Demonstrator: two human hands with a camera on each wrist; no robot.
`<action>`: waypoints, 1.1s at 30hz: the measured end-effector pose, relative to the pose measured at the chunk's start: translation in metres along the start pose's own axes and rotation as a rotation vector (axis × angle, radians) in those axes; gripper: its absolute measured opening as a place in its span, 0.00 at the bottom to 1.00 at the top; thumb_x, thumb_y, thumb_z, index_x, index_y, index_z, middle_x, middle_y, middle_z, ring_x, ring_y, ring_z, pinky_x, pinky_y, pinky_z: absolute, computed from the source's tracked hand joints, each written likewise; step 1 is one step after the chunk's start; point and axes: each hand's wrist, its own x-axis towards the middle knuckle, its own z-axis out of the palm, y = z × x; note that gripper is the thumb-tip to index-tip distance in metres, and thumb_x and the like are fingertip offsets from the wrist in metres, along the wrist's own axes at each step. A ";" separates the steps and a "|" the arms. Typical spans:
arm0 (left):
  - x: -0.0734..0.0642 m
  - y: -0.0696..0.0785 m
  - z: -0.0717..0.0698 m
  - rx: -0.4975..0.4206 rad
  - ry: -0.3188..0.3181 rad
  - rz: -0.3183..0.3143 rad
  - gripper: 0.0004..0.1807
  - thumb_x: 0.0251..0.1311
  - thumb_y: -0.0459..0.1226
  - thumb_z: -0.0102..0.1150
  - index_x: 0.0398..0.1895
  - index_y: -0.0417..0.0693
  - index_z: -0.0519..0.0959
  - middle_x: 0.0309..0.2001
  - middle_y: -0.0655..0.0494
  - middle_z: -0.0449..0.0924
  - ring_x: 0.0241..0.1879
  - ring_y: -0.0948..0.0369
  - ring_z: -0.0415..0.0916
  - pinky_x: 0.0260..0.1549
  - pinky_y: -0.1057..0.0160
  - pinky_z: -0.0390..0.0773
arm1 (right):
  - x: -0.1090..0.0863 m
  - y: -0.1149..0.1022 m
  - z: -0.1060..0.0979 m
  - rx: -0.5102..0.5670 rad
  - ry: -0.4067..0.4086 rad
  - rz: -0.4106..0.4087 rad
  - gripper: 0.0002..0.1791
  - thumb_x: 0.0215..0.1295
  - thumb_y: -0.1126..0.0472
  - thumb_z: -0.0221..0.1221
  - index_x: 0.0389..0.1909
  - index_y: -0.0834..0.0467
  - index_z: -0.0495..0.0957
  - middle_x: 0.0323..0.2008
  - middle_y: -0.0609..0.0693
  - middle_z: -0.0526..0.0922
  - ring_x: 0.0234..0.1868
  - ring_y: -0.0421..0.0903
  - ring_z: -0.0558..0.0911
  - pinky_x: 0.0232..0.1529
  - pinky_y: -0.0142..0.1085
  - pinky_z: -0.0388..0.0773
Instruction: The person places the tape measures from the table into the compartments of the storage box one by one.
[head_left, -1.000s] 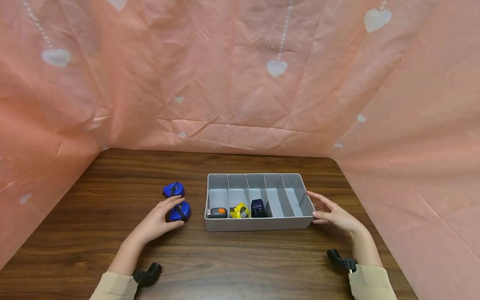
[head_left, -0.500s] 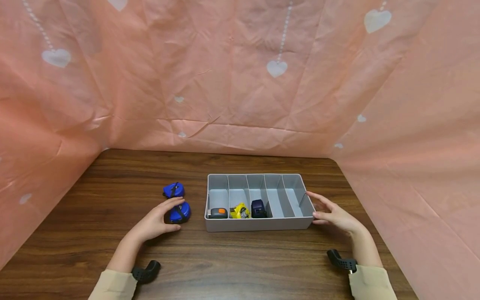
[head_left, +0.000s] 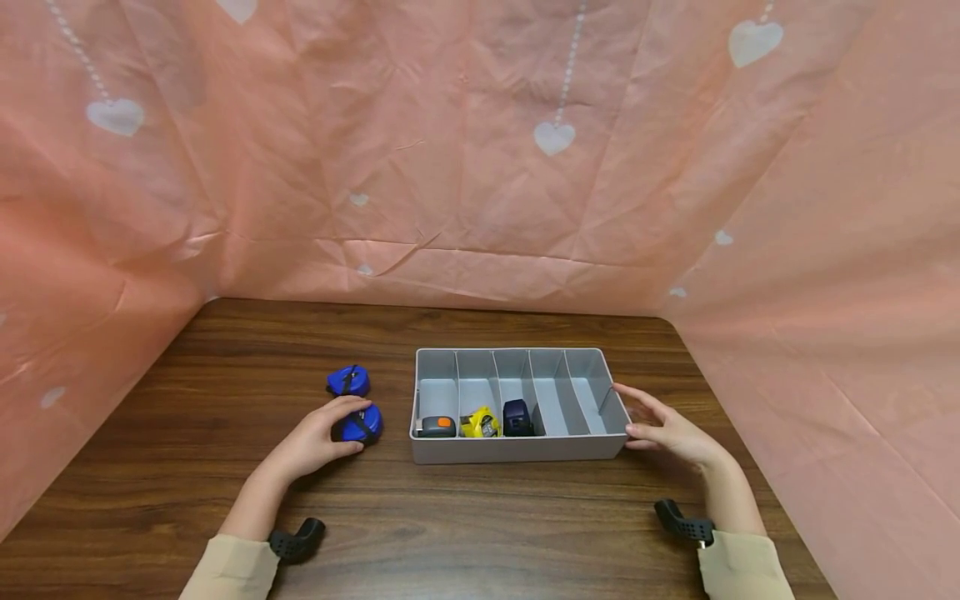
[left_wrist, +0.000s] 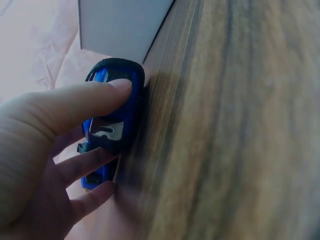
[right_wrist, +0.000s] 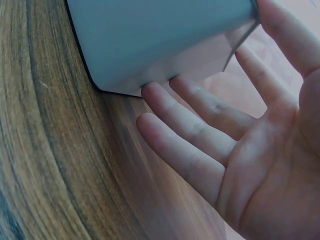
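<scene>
I log: nearer blue tape measure [head_left: 363,423], pinched in left hand [head_left: 309,443]. Gray five-compartment organizer [head_left: 517,451], right hand [head_left: 673,433] touching its end, fingers spread.

Plain beige sleeves [head_left: 232,568]; black, curved wrist mounts [head_left: 298,542] with rounded ends; small holes [head_left: 699,529] dot the right one.

Looks forward and down from the head over the table [head_left: 480,521]; peers close, tilted, from each wrist; shares the grey tray [head_left: 517,451] throughout, the blue tape measures [head_left: 366,423] between head and left wrist.
</scene>
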 end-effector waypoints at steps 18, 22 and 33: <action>0.001 0.002 0.001 -0.026 0.029 -0.001 0.33 0.44 0.34 0.75 0.57 0.40 0.76 0.57 0.43 0.72 0.56 0.44 0.70 0.54 0.44 0.68 | 0.000 0.001 -0.001 -0.006 0.001 -0.002 0.36 0.68 0.69 0.53 0.74 0.59 0.49 0.68 0.74 0.50 0.60 0.61 0.70 0.49 0.47 0.77; 0.001 0.002 0.001 -0.030 0.041 0.004 0.33 0.43 0.35 0.76 0.57 0.41 0.77 0.56 0.45 0.73 0.55 0.45 0.71 0.53 0.45 0.69 | 0.000 0.001 -0.001 -0.007 0.002 -0.002 0.36 0.68 0.69 0.53 0.74 0.59 0.48 0.68 0.74 0.50 0.60 0.62 0.68 0.49 0.48 0.76; 0.001 0.004 0.002 -0.027 0.087 0.014 0.33 0.40 0.35 0.78 0.55 0.44 0.78 0.55 0.47 0.74 0.55 0.47 0.71 0.53 0.46 0.70 | 0.000 -0.001 0.001 0.004 -0.002 -0.023 0.36 0.68 0.71 0.52 0.74 0.62 0.48 0.67 0.76 0.50 0.58 0.54 0.72 0.48 0.47 0.76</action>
